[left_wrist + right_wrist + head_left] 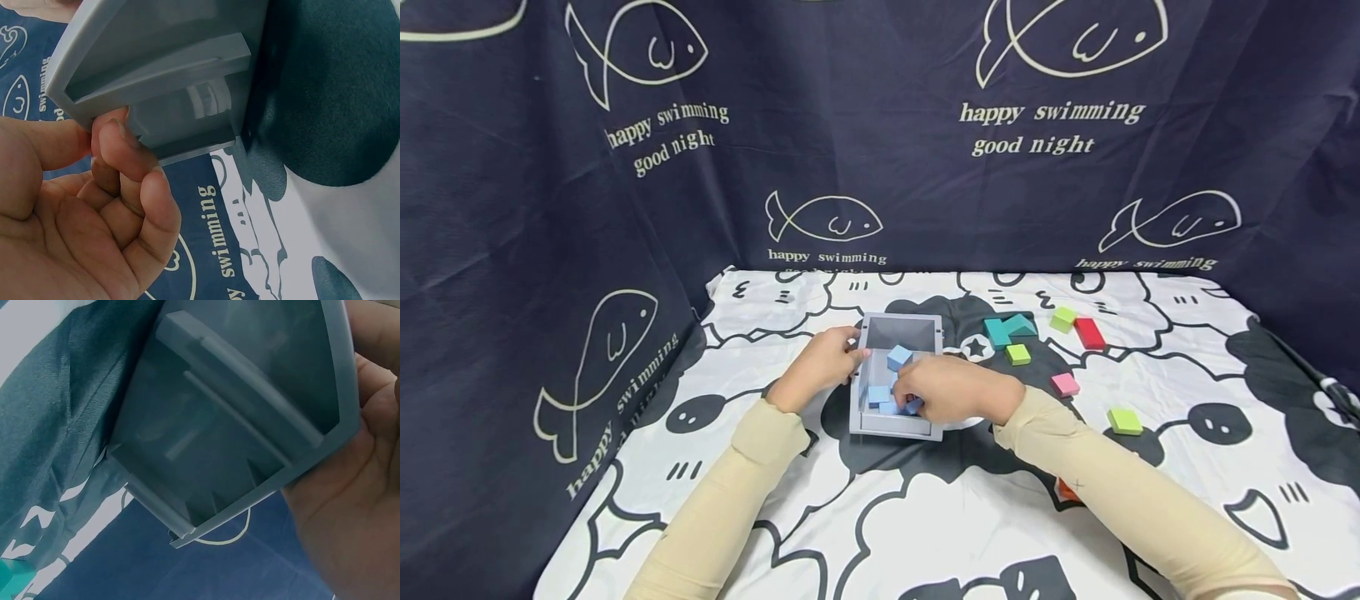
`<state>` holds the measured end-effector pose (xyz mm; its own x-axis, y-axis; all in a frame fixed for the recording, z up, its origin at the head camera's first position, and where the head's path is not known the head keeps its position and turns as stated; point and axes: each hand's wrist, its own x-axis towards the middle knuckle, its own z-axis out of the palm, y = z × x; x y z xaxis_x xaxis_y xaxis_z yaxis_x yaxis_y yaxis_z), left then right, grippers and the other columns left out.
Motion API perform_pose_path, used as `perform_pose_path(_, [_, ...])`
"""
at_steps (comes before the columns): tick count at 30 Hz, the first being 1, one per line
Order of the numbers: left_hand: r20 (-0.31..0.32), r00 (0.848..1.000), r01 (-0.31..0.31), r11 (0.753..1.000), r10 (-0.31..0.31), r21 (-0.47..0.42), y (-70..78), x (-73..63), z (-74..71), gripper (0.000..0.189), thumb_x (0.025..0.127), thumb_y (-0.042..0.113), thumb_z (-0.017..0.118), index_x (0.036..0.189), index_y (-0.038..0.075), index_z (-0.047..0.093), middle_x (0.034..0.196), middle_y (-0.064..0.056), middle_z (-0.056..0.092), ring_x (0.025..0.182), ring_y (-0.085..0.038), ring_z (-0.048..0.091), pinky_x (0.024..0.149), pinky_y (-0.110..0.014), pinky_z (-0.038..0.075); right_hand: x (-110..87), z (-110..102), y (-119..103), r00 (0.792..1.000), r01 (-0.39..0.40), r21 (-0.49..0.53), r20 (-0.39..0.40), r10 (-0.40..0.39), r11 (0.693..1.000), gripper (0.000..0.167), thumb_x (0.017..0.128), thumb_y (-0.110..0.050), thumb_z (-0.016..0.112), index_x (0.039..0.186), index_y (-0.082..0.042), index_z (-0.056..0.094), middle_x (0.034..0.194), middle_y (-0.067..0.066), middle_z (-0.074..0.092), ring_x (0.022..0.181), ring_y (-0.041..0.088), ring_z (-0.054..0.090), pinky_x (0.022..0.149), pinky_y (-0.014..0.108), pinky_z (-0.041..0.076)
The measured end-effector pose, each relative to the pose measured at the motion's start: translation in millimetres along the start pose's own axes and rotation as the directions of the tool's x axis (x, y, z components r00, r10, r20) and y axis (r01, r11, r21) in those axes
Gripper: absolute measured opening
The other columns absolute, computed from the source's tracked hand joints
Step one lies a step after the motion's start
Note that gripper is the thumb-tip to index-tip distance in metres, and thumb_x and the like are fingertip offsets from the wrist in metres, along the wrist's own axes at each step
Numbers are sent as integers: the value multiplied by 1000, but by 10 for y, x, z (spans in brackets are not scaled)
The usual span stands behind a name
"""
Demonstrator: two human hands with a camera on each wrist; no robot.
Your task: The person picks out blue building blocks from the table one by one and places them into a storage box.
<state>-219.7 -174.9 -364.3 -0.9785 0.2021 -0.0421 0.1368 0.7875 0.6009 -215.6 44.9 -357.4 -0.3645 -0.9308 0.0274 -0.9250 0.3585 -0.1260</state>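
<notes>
A grey open box (pixel 896 423) stands in the middle of the cloth-covered table, with several light blue blocks (pixel 898 358) inside it. My left hand (pixel 826 360) grips the box's left wall between thumb and fingers. In the left wrist view, that hand's fingers (pixel 128 150) bend against the rim of the grey box (pixel 169 69). My right hand (pixel 951 387) reaches over the right wall, its fingers bent down among the blue blocks. Those fingertips are partly hidden, so whether they pinch a block is unclear. The right wrist view shows mostly the outside wall of the box (pixel 231 387).
Right of the box lie teal blocks (pixel 997 333), lime green blocks (pixel 1124 421), a red block (pixel 1090 333) and a pink block (pixel 1064 384). An orange piece (pixel 1066 492) shows partly beneath my right sleeve. A dark curtain (pixel 865 150) rises behind the table.
</notes>
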Motion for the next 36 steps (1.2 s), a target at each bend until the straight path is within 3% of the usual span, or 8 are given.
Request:
perform_pose_path(8, [4, 1000, 11, 1000, -11, -3, 6, 0, -10, 47, 101, 25, 61, 139, -1, 53, 72, -6, 64, 56, -16, 62, 56, -29, 48, 27, 5, -26, 999, -39, -38, 22, 40, 999, 27, 77, 7, 66, 90, -16, 73, 85, -7, 65, 79, 12, 58, 72, 30, 51])
perform_pose_path(16, [8, 1000, 25, 1000, -25, -14, 11, 14, -4, 46, 101, 25, 61, 139, 0, 54, 76, -6, 63, 57, -17, 61, 55, -30, 47, 75, 65, -24, 993, -120, -98, -4, 120, 988, 24, 82, 3, 68, 98, -13, 74, 94, -2, 67, 88, 14, 64, 80, 33, 55])
perform_pose_path(24, [-1, 1000, 3, 1000, -3, 6, -3, 19, 2, 45, 102, 23, 59, 139, -2, 53, 67, -6, 63, 54, -17, 61, 54, -30, 46, 86, 97, -35, 987, -158, -122, -23, 156, 980, 24, 80, 4, 69, 96, -14, 74, 91, -3, 64, 81, 14, 61, 75, 32, 54])
perform_pose_path(36, [3, 1000, -6, 1000, 6, 1, 10, 6, 11, 43, 101, 24, 61, 136, -1, 55, 69, -5, 63, 56, -16, 61, 56, -30, 48, 116, 128, -78, 970, -239, -179, -5, 242, 954, 21, 78, 1, 71, 95, -11, 76, 85, -4, 61, 71, 12, 52, 70, 32, 52])
